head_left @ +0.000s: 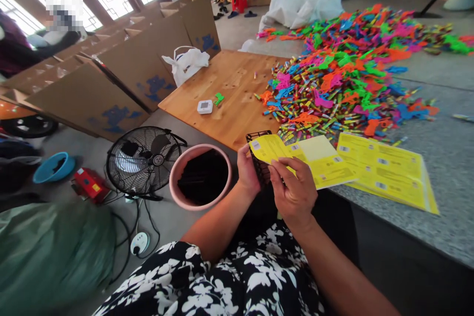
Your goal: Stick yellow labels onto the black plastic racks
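Observation:
My left hand (247, 170) is closed around a small black plastic rack with an open grid (264, 172), held upright over my lap. Between the fingers of my right hand (294, 190) is a yellow sticker label (269, 147) with a barcode, lying against the top of the rack. Just behind that hand, a partly used yellow label sheet (329, 173) shows a pale bare patch. Beside it on the grey stone surface lie more yellow label sheets (392, 173). My fingers hide part of the rack.
A heap of colourful plastic toy guns and small tubes (344, 79) covers the right side. On the wooden board (229, 89) sit a white timer (205, 106) and a green piece (218, 98). A pink tub (174, 177), a black fan (148, 158) and cardboard boxes (144, 69) stand left.

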A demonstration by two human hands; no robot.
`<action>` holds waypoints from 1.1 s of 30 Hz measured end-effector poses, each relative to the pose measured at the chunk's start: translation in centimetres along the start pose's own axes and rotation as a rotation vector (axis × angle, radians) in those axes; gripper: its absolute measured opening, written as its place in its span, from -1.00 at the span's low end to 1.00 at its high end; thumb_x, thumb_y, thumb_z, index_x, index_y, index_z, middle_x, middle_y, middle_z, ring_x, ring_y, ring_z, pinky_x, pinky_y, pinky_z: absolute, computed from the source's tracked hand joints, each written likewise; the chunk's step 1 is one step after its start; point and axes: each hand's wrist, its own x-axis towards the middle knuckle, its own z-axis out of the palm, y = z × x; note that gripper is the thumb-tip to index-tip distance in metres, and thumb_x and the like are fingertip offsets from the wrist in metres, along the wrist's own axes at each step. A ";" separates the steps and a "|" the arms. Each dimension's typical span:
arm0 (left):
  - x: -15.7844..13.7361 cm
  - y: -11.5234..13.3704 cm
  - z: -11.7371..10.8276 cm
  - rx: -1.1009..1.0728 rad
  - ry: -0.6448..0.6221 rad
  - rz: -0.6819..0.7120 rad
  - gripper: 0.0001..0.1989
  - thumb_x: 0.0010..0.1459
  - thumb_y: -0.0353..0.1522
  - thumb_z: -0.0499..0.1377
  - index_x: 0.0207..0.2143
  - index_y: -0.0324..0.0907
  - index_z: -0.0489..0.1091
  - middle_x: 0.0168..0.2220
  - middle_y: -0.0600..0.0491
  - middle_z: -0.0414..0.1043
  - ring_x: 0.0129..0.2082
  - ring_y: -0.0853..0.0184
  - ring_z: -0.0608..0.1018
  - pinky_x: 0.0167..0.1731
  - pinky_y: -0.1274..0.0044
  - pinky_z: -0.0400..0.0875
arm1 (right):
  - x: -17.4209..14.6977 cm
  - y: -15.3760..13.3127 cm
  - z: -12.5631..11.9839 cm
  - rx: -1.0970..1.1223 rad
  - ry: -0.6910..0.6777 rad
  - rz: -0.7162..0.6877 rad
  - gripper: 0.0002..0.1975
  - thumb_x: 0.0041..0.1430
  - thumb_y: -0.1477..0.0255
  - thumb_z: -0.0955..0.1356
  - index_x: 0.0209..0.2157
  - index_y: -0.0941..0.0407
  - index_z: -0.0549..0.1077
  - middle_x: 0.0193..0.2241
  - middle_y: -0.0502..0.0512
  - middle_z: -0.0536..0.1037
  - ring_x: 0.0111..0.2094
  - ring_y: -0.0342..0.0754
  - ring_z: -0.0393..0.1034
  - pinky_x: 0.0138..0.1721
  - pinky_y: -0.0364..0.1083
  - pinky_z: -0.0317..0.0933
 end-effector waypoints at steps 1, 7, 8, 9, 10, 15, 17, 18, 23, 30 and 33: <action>0.1 0.0 -0.1 0.003 -0.003 0.000 -0.32 0.16 0.04 0.04 0.07 -0.29 0.52 -0.04 -0.18 0.64 0.10 -0.09 0.60 0.10 0.23 0.48 | -0.1 0.0 0.0 -0.005 -0.004 -0.001 -0.68 0.26 0.56 0.46 0.03 0.05 0.56 -0.09 0.16 0.57 -0.01 0.07 0.49 0.08 0.12 0.45; 0.0 0.1 0.5 0.040 -0.032 0.012 -0.33 0.19 0.02 -0.02 0.03 -0.28 0.54 -0.11 -0.17 0.65 0.06 -0.08 0.62 0.03 0.21 0.52 | -0.3 -0.1 -0.1 -0.021 -0.036 -0.006 -0.72 0.27 0.55 0.46 0.00 0.06 0.56 -0.11 0.17 0.57 -0.03 0.07 0.49 0.06 0.12 0.46; -0.1 0.1 0.7 0.041 -0.042 0.022 -0.33 0.20 0.01 -0.04 0.03 -0.28 0.54 -0.12 -0.17 0.65 0.05 -0.07 0.63 0.03 0.21 0.52 | -0.4 -0.1 0.0 -0.023 -0.042 -0.007 -0.73 0.28 0.55 0.45 -0.01 0.06 0.56 -0.11 0.16 0.57 -0.03 0.06 0.50 0.06 0.12 0.46; -0.1 0.2 1.0 0.039 -0.050 0.035 -0.34 0.20 0.01 -0.05 0.04 -0.27 0.54 -0.12 -0.16 0.65 0.04 -0.06 0.63 0.03 0.21 0.52 | -0.4 -0.1 0.0 -0.025 -0.049 -0.007 -0.74 0.28 0.55 0.45 -0.02 0.07 0.56 -0.12 0.16 0.57 -0.03 0.06 0.50 0.07 0.13 0.46; -0.2 0.2 1.2 0.034 -0.055 0.050 -0.34 0.21 0.00 -0.06 0.04 -0.27 0.54 -0.12 -0.16 0.65 0.03 -0.05 0.63 0.03 0.21 0.52 | -0.5 -0.1 0.0 -0.029 -0.056 -0.007 -0.76 0.28 0.54 0.45 -0.02 0.07 0.56 -0.12 0.16 0.57 -0.03 0.06 0.49 0.08 0.13 0.46; -0.4 0.4 1.7 0.038 -0.019 0.047 -0.37 0.24 -0.03 -0.08 0.02 -0.25 0.54 -0.12 -0.16 0.65 -0.01 -0.03 0.65 0.03 0.21 0.52 | -0.8 0.0 0.2 -0.044 -0.099 0.016 -0.82 0.31 0.50 0.44 -0.06 0.07 0.57 -0.14 0.15 0.57 0.00 0.06 0.49 0.10 0.10 0.44; -0.4 0.5 1.6 0.045 0.010 0.056 -0.40 0.24 -0.04 -0.05 0.02 -0.25 0.54 -0.12 -0.15 0.65 -0.03 -0.03 0.66 0.02 0.21 0.52 | -0.9 0.0 0.2 -0.048 -0.119 0.023 -0.84 0.32 0.49 0.43 -0.07 0.08 0.58 -0.14 0.16 0.58 -0.01 0.05 0.49 0.09 0.09 0.43; -0.4 0.5 1.5 0.047 0.015 0.067 -0.41 0.24 -0.05 -0.03 0.02 -0.25 0.54 -0.11 -0.15 0.65 -0.03 -0.03 0.66 0.02 0.21 0.52 | -0.9 -0.1 0.2 -0.052 -0.128 0.027 -0.85 0.32 0.49 0.42 -0.08 0.08 0.58 -0.14 0.16 0.58 -0.03 0.05 0.50 0.08 0.09 0.42; -0.5 0.7 1.8 0.058 -0.020 0.100 -0.41 0.25 -0.06 -0.04 0.05 -0.25 0.53 -0.07 -0.17 0.64 -0.03 -0.03 0.66 0.01 0.19 0.53 | -0.9 -0.4 0.0 -0.093 -0.177 0.042 -0.86 0.33 0.46 0.42 -0.09 0.09 0.58 -0.11 0.16 0.61 -0.02 0.07 0.49 0.13 0.13 0.34; -0.6 0.9 2.3 0.095 0.008 0.123 -0.42 0.21 -0.07 0.02 0.07 -0.24 0.51 -0.05 -0.17 0.64 -0.02 -0.04 0.65 -0.01 0.19 0.54 | -0.9 -0.4 -0.3 -0.092 -0.218 0.031 -0.85 0.35 0.45 0.41 -0.06 0.08 0.57 -0.09 0.15 0.61 0.01 0.08 0.47 0.19 0.18 0.29; -0.4 0.9 2.0 0.131 0.048 0.129 -0.42 0.19 -0.04 0.05 0.07 -0.23 0.51 -0.06 -0.15 0.64 -0.03 -0.02 0.65 -0.01 0.21 0.54 | -1.0 -0.3 -0.3 -0.047 -0.196 0.038 -0.83 0.34 0.47 0.41 -0.05 0.08 0.58 -0.08 0.16 0.61 0.03 0.07 0.47 0.19 0.18 0.30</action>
